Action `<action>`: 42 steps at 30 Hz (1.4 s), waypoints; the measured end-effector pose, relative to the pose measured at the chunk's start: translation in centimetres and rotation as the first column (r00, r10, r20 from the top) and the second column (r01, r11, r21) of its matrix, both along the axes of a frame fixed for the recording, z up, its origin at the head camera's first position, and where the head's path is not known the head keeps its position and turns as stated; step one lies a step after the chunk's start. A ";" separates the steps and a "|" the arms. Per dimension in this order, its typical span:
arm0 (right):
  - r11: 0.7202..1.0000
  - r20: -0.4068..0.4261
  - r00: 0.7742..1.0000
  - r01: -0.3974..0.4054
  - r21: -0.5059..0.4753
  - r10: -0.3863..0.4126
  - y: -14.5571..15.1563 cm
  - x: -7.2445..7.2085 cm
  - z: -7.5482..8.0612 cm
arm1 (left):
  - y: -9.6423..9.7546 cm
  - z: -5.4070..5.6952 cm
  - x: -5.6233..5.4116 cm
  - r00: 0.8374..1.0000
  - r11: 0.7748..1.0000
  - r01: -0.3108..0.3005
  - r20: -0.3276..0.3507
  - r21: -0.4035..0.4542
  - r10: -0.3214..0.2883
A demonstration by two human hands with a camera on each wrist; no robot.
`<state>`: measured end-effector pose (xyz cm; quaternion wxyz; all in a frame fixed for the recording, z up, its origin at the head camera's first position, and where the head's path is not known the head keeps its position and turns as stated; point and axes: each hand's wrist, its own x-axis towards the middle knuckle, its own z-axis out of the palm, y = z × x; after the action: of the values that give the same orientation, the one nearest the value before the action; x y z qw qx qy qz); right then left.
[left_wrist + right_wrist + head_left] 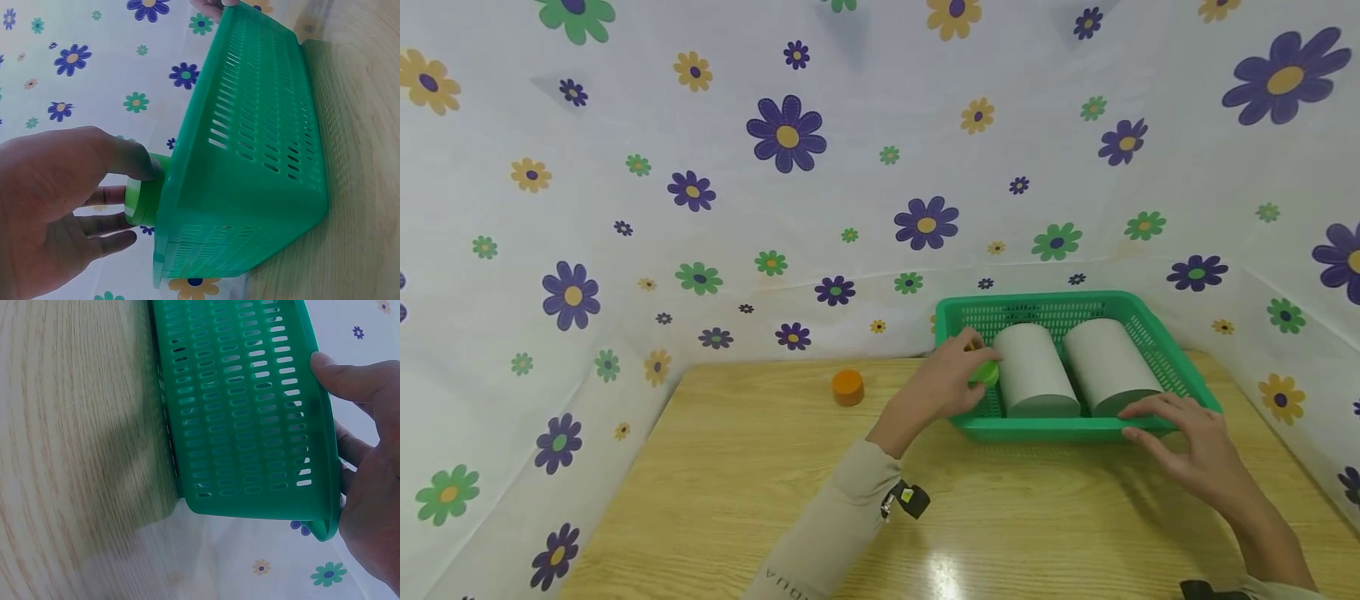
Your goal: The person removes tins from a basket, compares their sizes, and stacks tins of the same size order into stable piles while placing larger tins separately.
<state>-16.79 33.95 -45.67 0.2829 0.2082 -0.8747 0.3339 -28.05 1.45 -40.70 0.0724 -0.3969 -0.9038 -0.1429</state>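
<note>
My left hand (951, 372) reaches over the left end of a green plastic basket (1037, 430). Between thumb and fingers it grips a small light-green cylinder (987, 374); in the left wrist view this cylinder (145, 197) shows right at the basket's rim. Two large white cylinders (1036, 367) lie side by side inside the basket. At the front right corner, my right hand (1195, 446) holds the basket's rim. Seen from the right wrist, the thumb presses the outer side of the rim (324, 406), and the other fingers go over it, partly hidden.
A short orange cylinder (847, 387) stands on the wooden table (760, 467), left of the basket. White cloth (850, 192) with printed flowers hangs behind the table and along both sides. The basket stands near the table's back edge.
</note>
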 end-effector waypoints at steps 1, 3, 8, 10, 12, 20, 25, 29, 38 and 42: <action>1.000 0.000 1.000 0.001 0.000 -0.001 0.0 0.0 0.0 | -0.2 0.0 0.1 1.000 1.000 0.012 0.001 0.024 -0.012; 1.000 0.001 1.000 0.004 0.002 -0.004 0.0 0.0 0.0 | -0.6 0.0 0.4 0.999 0.997 0.036 -0.005 0.072 -0.036; 1.000 0.010 1.000 0.007 -0.006 -0.007 0.1 0.1 -0.1 | -1.8 -0.4 1.2 0.998 0.980 0.069 -0.014 0.188 -0.068; 1.000 0.010 1.000 0.001 -0.009 -0.001 0.0 0.1 -0.1 | -2.3 -0.7 1.5 0.998 0.972 0.065 -0.006 0.224 -0.066; 1.000 0.005 1.000 -0.008 -0.006 0.008 0.0 0.0 0.0 | -2.7 -0.9 1.8 0.998 0.965 0.054 0.007 0.257 -0.057; 0.999 -0.021 0.999 -0.043 0.010 0.043 0.0 -0.1 0.1 | -4.0 -1.8 3.0 0.999 0.913 0.032 0.013 0.407 -0.041; 0.999 -0.020 0.999 -0.045 0.013 0.045 0.1 -0.1 0.1 | -4.7 -2.4 3.5 0.998 0.852 0.056 -0.007 0.520 -0.062; 0.999 -0.015 0.999 -0.037 0.006 0.037 0.1 -0.1 0.1 | -5.3 -2.8 3.7 0.999 0.833 0.044 0.000 0.551 -0.053; 1.000 0.005 1.000 -0.002 -0.001 0.002 0.2 0.0 -0.2 | -6.6 -2.7 4.1 0.998 0.798 -0.042 0.067 0.601 0.002; 1.000 -0.006 1.000 -0.013 0.002 0.013 0.1 -0.2 -0.2 | -7.4 -2.7 4.0 0.996 0.769 -0.056 0.094 0.637 -0.005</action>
<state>-16.94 34.10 -45.90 0.2830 0.2150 -0.8729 0.3343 -24.04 -5.98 -43.36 0.1642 -0.3296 -0.8091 -0.4580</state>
